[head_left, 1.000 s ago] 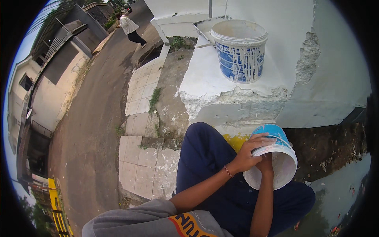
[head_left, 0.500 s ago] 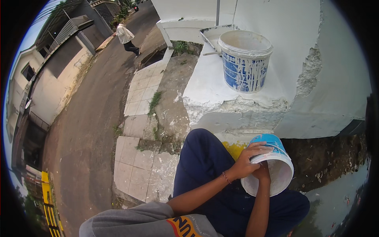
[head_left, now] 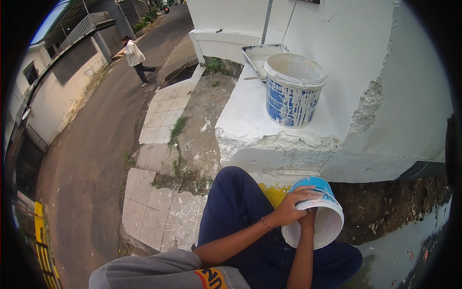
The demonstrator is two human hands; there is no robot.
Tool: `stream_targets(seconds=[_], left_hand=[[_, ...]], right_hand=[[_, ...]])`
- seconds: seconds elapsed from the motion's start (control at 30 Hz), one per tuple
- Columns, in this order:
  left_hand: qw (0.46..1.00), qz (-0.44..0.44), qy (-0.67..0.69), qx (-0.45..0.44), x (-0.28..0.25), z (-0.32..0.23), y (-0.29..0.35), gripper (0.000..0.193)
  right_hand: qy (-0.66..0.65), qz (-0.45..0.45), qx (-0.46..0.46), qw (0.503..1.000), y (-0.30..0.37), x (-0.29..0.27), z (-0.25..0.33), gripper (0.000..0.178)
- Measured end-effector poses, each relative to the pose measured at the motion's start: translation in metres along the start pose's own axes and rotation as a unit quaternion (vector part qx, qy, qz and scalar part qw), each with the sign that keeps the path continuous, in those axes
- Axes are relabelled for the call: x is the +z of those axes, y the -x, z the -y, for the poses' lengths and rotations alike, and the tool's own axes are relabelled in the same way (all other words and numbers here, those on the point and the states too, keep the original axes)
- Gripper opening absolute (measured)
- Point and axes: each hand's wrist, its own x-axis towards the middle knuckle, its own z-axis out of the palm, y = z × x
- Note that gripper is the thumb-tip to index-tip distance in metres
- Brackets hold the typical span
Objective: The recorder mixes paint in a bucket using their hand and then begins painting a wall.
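A small blue-and-white plastic bucket (head_left: 329, 222) lies tilted over my lap, its mouth turned toward me. My left hand (head_left: 294, 204), with a thin bracelet at the wrist, grips the bucket's upper left side, fingers lying over the rim and the blue outer wall. Inside the mouth reaches my right hand (head_left: 307, 217); its fingers are hidden by shadow and the rim, so whether they hold anything does not show.
A larger white-and-blue paint bucket (head_left: 294, 91), streaked with paint, stands on the white ledge (head_left: 236, 118). Behind it leans a paint tray (head_left: 255, 58). A muddy strip with water (head_left: 394, 255) lies at right. On the road (head_left: 91, 159) a person (head_left: 136, 59) walks.
The whole view has shifted, moving the buckets slightly left and down. The person on the road has walked on to the left. My hands keep their places on and in the small bucket.
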Motion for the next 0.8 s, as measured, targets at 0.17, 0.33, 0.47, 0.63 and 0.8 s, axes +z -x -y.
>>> stream_targets(seconds=[0.17, 0.33, 0.47, 0.63, 0.8], left_hand=[[1.000, 0.019, 0.000, 0.002, 0.007, -0.004, -0.006, 0.056], [1.000, 0.014, -0.001, -0.007, -0.010, -0.004, -0.007, 0.057], [0.999, 0.030, -0.011, -0.014, -0.005, -0.008, -0.017, 0.055], [0.998, 0.052, -0.010, -0.020, -0.002, -0.007, -0.020, 0.055], [0.997, 0.061, -0.012, -0.035, 0.000, -0.011, -0.023, 0.056]], right_hand=[[-0.060, 0.021, 0.034, 0.997, 0.006, -0.019, -0.003, 0.043], [-0.097, 0.004, 0.055, 0.994, 0.001, 0.004, 0.011, 0.037], [-0.148, -0.037, 0.111, 0.982, -0.005, -0.004, 0.017, 0.032], [-0.111, -0.085, 0.135, 0.981, -0.001, -0.002, 0.014, 0.027], [-0.135, -0.117, 0.165, 0.970, -0.002, -0.008, 0.018, 0.025]])
